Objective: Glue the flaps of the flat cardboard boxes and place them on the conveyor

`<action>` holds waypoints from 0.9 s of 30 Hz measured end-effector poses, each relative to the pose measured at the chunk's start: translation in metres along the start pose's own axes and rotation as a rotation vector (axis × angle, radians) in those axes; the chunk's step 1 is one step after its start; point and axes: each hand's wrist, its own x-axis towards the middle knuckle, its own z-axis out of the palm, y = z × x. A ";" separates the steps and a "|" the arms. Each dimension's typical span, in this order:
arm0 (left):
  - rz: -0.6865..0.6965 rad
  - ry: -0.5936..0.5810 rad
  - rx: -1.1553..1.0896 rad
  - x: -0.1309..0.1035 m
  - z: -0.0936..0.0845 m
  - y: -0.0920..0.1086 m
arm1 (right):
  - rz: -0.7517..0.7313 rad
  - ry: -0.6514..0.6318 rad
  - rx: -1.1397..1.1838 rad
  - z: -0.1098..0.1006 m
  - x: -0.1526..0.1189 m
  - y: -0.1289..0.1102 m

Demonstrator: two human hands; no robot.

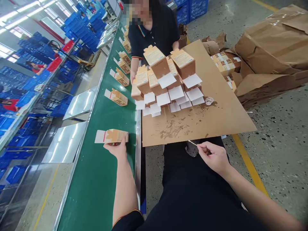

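On the green conveyor belt (101, 183), my left hand (119, 150) is closed around a small tan carton (115, 135) with its white flap sticking out to the left. Above my lap, my right hand (215, 158) pinches a thin pale stick (192, 143). The stick's tip points toward the near edge of the cardboard sheet (216, 118). Piled on that sheet are several tan cartons (156, 62), their white flaps hanging open toward me. A small clear plastic cup (209, 101) stands right of the pile, near dark wet spots.
A person (154, 29) in a dark shirt is behind the pile, hands at the cartons. More cartons (119, 97) line the belt farther off. Large brown cardboard boxes (271, 48) sit on the floor at right. Metal plates (66, 141) border the belt's left side.
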 end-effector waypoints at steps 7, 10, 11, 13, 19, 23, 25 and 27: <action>0.057 0.106 0.170 0.018 -0.034 -0.019 | 0.014 0.051 -0.087 -0.018 0.009 0.011; 0.395 0.259 0.196 0.013 -0.027 -0.001 | 0.044 0.109 -0.124 -0.031 0.006 0.018; 0.478 0.242 0.146 0.016 -0.017 0.012 | 0.054 0.116 -0.129 -0.035 0.006 0.020; 0.524 0.111 0.007 0.031 0.021 0.046 | 0.063 0.115 -0.145 -0.039 0.009 0.024; 0.003 -0.469 0.092 0.087 0.171 0.141 | 0.060 0.157 -0.296 -0.050 0.064 0.030; -0.156 -0.684 0.222 0.084 0.208 0.150 | 0.150 0.171 -0.442 -0.070 0.116 0.033; -0.185 -0.744 0.248 0.082 0.202 0.145 | 0.206 0.129 -0.528 -0.078 0.138 0.033; -0.166 -0.745 0.238 0.086 0.185 0.136 | 0.235 0.058 -0.594 -0.081 0.157 0.033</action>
